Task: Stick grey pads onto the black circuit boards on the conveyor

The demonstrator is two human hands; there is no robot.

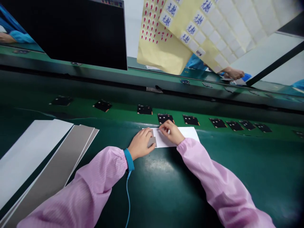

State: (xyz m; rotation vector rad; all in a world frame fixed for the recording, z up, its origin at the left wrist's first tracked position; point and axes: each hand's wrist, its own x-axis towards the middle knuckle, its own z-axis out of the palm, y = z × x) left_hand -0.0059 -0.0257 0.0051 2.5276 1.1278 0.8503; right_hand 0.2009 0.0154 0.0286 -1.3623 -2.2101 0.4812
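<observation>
A white sheet (187,134) lies flat on the green bench in front of me. My left hand (140,143) is at its left end, fingers curved over a small grey rectangular piece (152,141), with the thumb along its lower edge. Around that wrist is a blue band (129,160) with a cord running down. My right hand (172,132) is over the middle of the sheet, thumb and index finger pinched together; whatever is between them is too small to make out. Just beyond it sits a black circuit board (165,118) with pale square patches, partly behind the fingers.
Several similar boards (144,109) are spaced along a green strip (123,115) behind the bench edge. Long grey and white strips (59,155) lie at left. A dark monitor (87,34) and yellow sticker sheets (161,53) hang above. A co-worker's hand (234,73) shows beyond.
</observation>
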